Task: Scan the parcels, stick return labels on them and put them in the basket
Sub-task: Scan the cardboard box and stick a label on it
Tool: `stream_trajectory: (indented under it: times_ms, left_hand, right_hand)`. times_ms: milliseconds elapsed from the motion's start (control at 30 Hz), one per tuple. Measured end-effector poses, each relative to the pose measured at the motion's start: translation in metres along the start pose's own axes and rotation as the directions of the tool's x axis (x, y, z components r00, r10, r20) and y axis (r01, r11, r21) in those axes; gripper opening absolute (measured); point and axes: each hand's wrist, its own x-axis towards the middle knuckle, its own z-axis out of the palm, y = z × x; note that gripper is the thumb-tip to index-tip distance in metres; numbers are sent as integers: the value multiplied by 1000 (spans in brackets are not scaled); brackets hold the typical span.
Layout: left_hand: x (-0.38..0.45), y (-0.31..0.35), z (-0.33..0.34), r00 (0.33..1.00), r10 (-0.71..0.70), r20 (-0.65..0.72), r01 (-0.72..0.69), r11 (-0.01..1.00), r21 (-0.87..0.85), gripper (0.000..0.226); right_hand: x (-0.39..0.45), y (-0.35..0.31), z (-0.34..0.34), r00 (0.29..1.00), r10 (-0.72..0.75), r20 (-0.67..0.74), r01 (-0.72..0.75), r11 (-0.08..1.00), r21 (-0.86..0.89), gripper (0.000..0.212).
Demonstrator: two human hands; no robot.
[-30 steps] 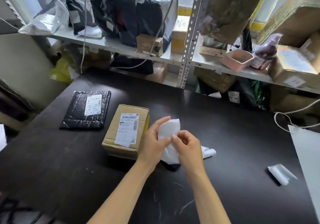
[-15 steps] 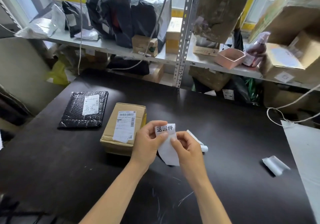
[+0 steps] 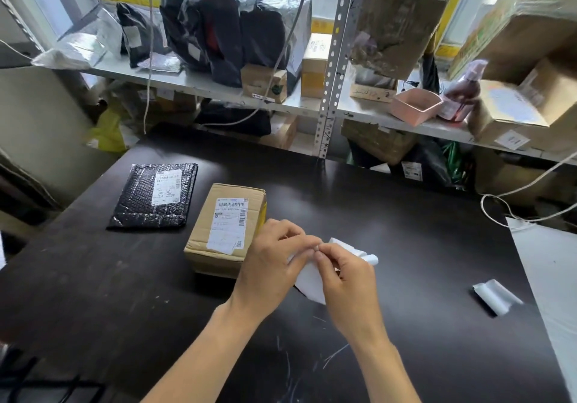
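Head view: both hands are meeting over the near middle of the dark table (image 3: 390, 215). The left hand (image 3: 274, 265) is curling its fingers (image 3: 290, 231) onto a white strip of label paper (image 3: 309, 281), fingertips drawn together at the paper's upper edge. The right hand (image 3: 346, 281) is pinching the same edge, thumb and forefinger closed tight and touching the left fingertips — what sits between them is too small to make out. The strip is hanging below the hands, its printed face hidden; its rolled far end (image 3: 362, 251) is peeking out to the right. The cardboard parcel (image 3: 224, 228) is lying just left of the left hand, label up. The black bubble mailer (image 3: 154, 195) is lying farther left, apart. A curled white scrap (image 3: 496, 296) is resting at the right — whether it is backing paper, cannot tell.
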Motion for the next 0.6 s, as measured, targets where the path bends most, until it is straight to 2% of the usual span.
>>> stream_trajectory:
  times_ms: [200, 300, 400, 500, 567, 600]
  left_hand:
    - [0, -10, -10, 997, 76, 23, -77, 996, 38, 22]
    - [-1, -6, -12, 999, 33, 6, -33, 999, 10, 24]
    - [-1, -1, -15, 999, -31, -18, 31, 1000, 0, 15]
    - [-1, 5, -15, 985, -172, -24, 171, 984, -40, 4]
    - [-2, 12, -14, 928, -374, 4, 368, 911, -184, 7]
    - [-2, 15, -14, 876, -480, 35, 471, 840, -270, 10]
  right_hand:
    - [-2, -1, -4, 988, -139, 66, 147, 977, -154, 22]
    - [-1, -1, -2, 985, -163, 57, 171, 965, -199, 21]
    - [-1, -3, 0, 987, -155, 49, 162, 959, -232, 20]
    - [-2, -7, 2, 991, -132, 37, 137, 966, -222, 20]
    - [-3, -10, 3, 995, -102, 21, 104, 975, -196, 20]
    - [-4, -11, 4, 996, -84, 21, 86, 978, -188, 20]
